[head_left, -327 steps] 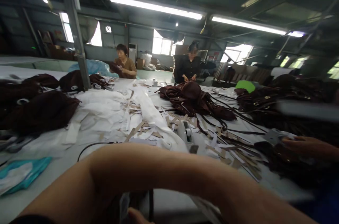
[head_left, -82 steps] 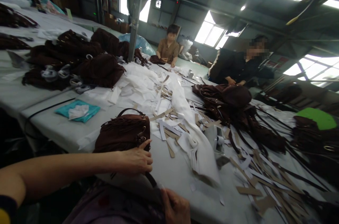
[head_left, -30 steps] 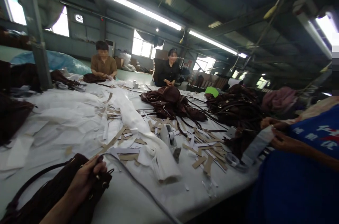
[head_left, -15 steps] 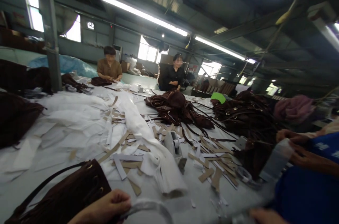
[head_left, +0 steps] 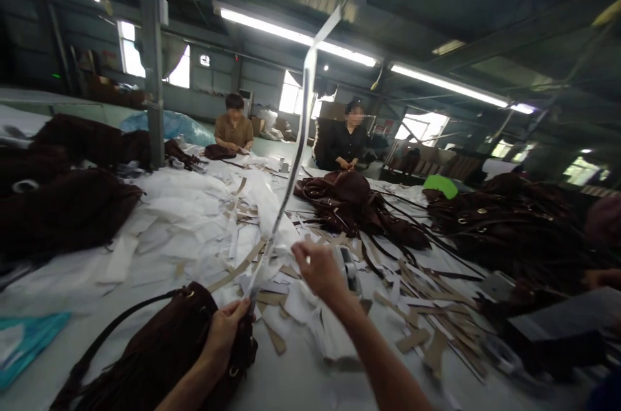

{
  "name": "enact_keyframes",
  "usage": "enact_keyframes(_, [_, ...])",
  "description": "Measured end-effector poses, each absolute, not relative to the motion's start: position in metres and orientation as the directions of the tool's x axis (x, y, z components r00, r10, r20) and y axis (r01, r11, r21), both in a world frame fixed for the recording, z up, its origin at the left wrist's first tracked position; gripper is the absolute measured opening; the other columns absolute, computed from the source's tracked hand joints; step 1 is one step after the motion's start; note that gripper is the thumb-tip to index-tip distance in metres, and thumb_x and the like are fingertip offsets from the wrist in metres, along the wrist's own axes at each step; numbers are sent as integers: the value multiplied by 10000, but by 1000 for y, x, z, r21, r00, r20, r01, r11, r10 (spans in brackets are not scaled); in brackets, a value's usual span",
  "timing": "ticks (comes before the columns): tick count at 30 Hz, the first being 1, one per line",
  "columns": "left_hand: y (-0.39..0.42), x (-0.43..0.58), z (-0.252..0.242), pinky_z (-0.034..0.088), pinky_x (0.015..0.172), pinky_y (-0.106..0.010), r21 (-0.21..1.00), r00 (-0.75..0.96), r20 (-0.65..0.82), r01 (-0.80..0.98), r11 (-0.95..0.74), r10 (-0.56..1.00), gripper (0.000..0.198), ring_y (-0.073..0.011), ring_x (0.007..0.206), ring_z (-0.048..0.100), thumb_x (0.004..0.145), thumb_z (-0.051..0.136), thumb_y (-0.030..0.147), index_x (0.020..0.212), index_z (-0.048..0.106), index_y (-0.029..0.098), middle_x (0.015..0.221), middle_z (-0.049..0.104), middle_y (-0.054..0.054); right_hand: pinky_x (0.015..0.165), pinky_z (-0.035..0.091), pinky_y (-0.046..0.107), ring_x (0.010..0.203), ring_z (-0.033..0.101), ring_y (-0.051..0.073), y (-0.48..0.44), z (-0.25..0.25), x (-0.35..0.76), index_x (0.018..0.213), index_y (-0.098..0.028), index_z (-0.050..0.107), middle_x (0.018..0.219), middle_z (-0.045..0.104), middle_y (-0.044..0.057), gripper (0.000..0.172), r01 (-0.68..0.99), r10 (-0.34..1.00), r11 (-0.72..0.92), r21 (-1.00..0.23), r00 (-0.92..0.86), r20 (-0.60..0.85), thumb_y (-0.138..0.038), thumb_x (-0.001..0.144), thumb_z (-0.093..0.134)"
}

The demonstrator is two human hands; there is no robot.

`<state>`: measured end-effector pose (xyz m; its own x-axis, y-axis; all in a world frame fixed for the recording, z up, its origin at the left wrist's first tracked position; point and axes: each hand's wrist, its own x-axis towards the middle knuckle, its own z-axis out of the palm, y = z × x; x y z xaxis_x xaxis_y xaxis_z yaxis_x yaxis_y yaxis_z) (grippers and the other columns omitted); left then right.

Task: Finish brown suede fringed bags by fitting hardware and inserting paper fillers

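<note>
A dark brown fringed bag [head_left: 155, 353] with a long strap lies on the white table [head_left: 291, 385] at the bottom left. My left hand [head_left: 227, 331] is closed on the bag's top corner, by its metal fittings. A long clear strip [head_left: 299, 133] rises from that corner high into the air. My right hand [head_left: 314, 268] hovers just right of it above the table, fingers pinched on the strip's lower part.
White fabric [head_left: 194, 217] and several card scraps [head_left: 417, 307] litter the table around a tape dispenser [head_left: 347, 265]. Brown bags are heaped at the centre [head_left: 354, 200], right [head_left: 509, 220] and left [head_left: 63, 204]. Two people work at the far side. A teal packet [head_left: 24, 343] lies at the left.
The strip that looped low between my hands now whips upward. My right hand has risen from the bottom edge to above the table. My left hand still grips the bag.
</note>
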<state>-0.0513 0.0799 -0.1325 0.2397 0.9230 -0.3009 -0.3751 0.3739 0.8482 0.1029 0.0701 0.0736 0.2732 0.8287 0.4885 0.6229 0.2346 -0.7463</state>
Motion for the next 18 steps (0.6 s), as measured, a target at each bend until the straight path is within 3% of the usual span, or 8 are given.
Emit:
enact_keyframes(2, [79, -51, -132, 334, 358, -208, 873, 229, -261, -359, 330, 938, 475, -88, 345, 408, 644, 692, 617, 661, 606, 150, 438, 450, 71, 486, 417, 213, 466, 563, 129, 37, -3, 77, 534, -159, 652, 464, 589, -16, 236, 589, 902, 215, -779, 185, 389, -249, 750, 620])
enact_keyframes(3, [78, -51, -131, 328, 377, -199, 887, 225, -233, -351, 301, 946, 456, -81, 372, 407, 642, 708, 591, 643, 599, 148, 454, 456, 69, 506, 453, 213, 548, 620, 151, 23, -36, 65, 695, -159, 700, 598, 674, 12, 199, 545, 932, 202, -814, 149, 331, -275, 793, 571])
enact_keyframes(5, [77, -53, -129, 313, 415, -182, 909, 220, -187, -331, 254, 957, 417, -68, 425, 403, 631, 743, 533, 635, 603, 139, 484, 465, 67, 621, 511, 248, 728, 667, 189, 2, -88, 44, 942, -174, 685, 844, 725, 55, 243, 325, 971, 116, -939, 161, 176, -307, 835, 512])
enact_keyframes(7, [75, -54, -125, 319, 449, -178, 922, 228, -174, -305, 240, 958, 387, -66, 459, 409, 632, 753, 498, 667, 614, 138, 505, 479, 67, 725, 514, 283, 826, 664, 213, -7, -119, 30, 980, -189, 660, 917, 716, 66, 243, 243, 957, 34, -969, 273, 102, -311, 843, 501])
enact_keyframes(13, [67, -55, -114, 335, 474, -201, 963, 260, -139, -190, 191, 956, 368, -82, 449, 429, 640, 746, 465, 593, 563, 149, 481, 498, 60, 735, 503, 297, 823, 659, 231, -12, -139, 31, 943, -183, 667, 891, 715, 76, 263, 218, 933, 20, -976, 347, 96, -335, 863, 467])
enact_keyframes(18, [65, -67, -100, 369, 540, -224, 997, 381, 26, 62, -54, 924, 301, -120, 547, 485, 703, 690, 392, 577, 570, 146, 534, 542, 29, 760, 500, 302, 834, 656, 231, -13, -123, 44, 971, -191, 688, 900, 723, 71, 256, 223, 929, 88, -971, 334, 161, -340, 861, 511])
